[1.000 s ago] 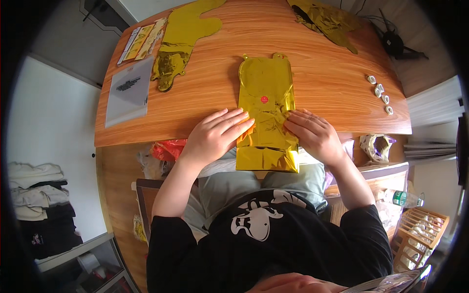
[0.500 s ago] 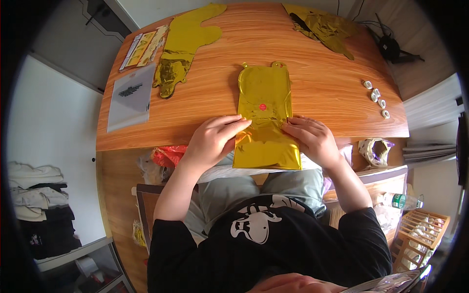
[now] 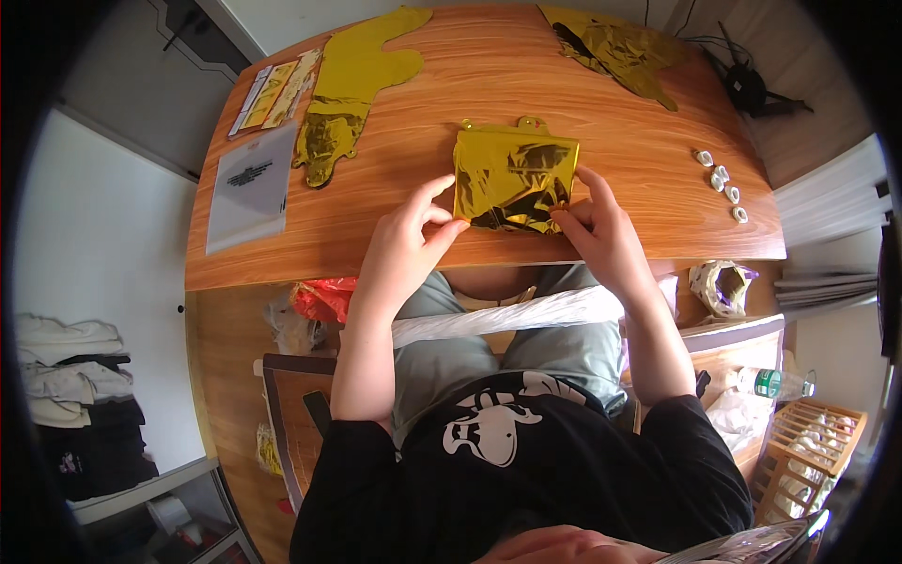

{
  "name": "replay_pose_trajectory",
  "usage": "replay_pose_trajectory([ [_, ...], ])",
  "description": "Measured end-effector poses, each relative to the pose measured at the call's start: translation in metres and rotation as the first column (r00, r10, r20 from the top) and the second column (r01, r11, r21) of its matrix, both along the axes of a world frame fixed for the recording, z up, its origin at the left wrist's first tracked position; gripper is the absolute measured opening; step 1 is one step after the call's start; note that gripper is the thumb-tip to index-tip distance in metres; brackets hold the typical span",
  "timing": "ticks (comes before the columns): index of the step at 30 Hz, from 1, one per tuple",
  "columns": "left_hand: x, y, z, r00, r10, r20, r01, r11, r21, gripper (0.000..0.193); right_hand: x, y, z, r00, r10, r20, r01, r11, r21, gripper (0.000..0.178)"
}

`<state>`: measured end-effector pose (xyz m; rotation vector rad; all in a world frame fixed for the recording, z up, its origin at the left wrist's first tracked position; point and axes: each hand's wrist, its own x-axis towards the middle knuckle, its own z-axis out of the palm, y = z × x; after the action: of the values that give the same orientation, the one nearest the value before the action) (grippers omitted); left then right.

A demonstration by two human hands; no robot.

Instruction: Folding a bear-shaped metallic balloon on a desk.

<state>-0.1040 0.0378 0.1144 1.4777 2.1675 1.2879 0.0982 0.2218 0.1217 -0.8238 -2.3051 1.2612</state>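
Observation:
A gold foil balloon point(image 3: 517, 179), flat and folded over into a near-square, lies in front of me on the wooden table point(image 3: 395, 216). Two small tabs stick out at its far edge. My left hand point(image 3: 418, 221) is at its near left corner, thumb on the corner and index finger stretched along the left edge. At the near right corner my right hand point(image 3: 598, 221) pinches the foil between thumb and bent fingers, its index finger reaching up the right edge. The undersides of the fingertips are partly hidden.
Another flat gold foil piece point(image 3: 362, 75) lies far left, beside printed packaging point(image 3: 272, 94) and a clear plastic sleeve point(image 3: 249, 188). A third foil piece point(image 3: 625, 56) lies far right. Several small white rolls point(image 3: 720, 179) and a black stand-like object point(image 3: 747, 85) are at the right.
The near part of the balloon, which hung past the table edge, has been folded up and away over the far part. Both hands moved away from me with it, and the red spot is now covered.

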Motion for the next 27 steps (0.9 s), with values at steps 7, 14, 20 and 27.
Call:
replay_pose_trajectory([
  [7,-0.002,0.001,-0.009,0.999,0.017,0.048,-0.019,0.999,0.048,0.056,-0.009,-0.005,0.008,0.999,-0.050,0.004,0.050,0.999,0.007,0.066],
  [14,-0.004,0.004,0.013,0.981,0.022,-0.193,-0.061,0.978,-0.202,0.054,-0.010,-0.002,0.006,0.996,-0.087,-0.009,0.087,0.996,-0.030,0.066],
  [20,-0.037,0.040,0.031,0.866,-0.160,-0.473,0.121,0.986,-0.113,0.053,-0.014,-0.004,0.013,0.996,-0.089,0.031,0.090,0.996,-0.019,0.066],
  [27,-0.058,0.087,-0.001,0.541,-0.599,-0.591,0.487,0.796,-0.360,0.069,-0.016,-0.001,0.006,0.996,-0.092,0.010,0.092,0.996,0.009,0.064],
])
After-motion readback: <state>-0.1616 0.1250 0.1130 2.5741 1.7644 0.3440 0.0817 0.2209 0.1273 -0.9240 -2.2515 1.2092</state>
